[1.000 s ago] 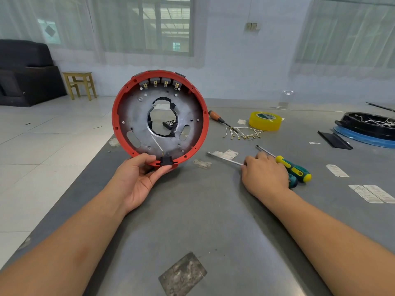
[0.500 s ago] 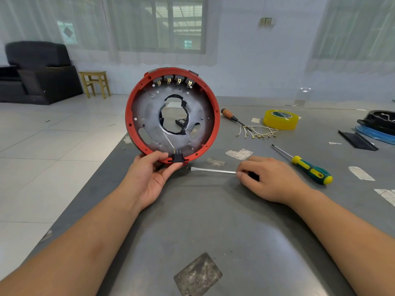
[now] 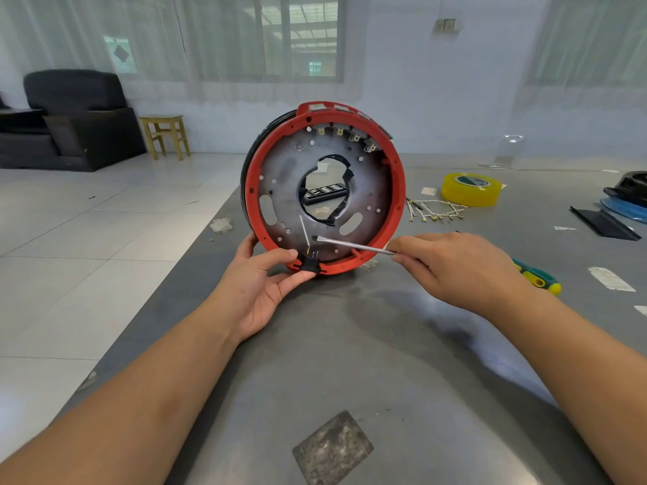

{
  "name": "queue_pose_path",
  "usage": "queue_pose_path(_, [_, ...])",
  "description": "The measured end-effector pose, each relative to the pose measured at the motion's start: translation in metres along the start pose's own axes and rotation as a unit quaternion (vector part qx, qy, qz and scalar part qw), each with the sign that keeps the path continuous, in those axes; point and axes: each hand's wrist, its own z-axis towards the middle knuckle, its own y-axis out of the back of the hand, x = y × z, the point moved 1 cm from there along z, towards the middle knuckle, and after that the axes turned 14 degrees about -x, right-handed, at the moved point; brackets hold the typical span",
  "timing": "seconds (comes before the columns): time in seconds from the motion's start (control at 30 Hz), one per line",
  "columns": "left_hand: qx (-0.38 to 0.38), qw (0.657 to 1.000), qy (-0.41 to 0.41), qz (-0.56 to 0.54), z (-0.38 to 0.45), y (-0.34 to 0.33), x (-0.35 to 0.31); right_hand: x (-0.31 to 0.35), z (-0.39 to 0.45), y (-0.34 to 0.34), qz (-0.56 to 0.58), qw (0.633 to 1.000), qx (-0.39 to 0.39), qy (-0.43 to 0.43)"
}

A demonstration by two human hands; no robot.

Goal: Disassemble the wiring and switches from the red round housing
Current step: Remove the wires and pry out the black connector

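The red round plastic housing (image 3: 324, 190) stands on edge on the grey metal table (image 3: 350, 362), steadied by the left hand (image 3: 261, 281), thumb and fingers pinching its small black switch (image 3: 310, 263). The right hand (image 3: 451, 264) grips a slim steel screwdriver (image 3: 353, 244), tip near the switch terminals. A slip could jab the thumb or roll the housing.

My right hand (image 3: 455, 264) covers the handle of the screwdriver (image 3: 353, 244), so only its shaft shows. At mid right of the frame my wrist hides most of the green and yellow screwdriver (image 3: 537, 279). The right edge cuts off the black and blue covers (image 3: 630, 201). My forearms run out at the bottom corners.
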Motion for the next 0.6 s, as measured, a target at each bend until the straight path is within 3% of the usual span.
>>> queue_pose_path(0.2, [0.024, 0.999, -0.013, 0.020, -0.0006, -0.0007, 0.0007, -0.0049, 0.0006, 0.0022, -0.014, 0.999, 0.047, 0.000])
queue_pose_path(0.6, [0.042, 0.998, -0.028, 0.040, -0.0040, -0.0042, 0.0027, -0.0082, 0.0051, 0.0095, 0.005, 0.998, 0.065, -0.008])
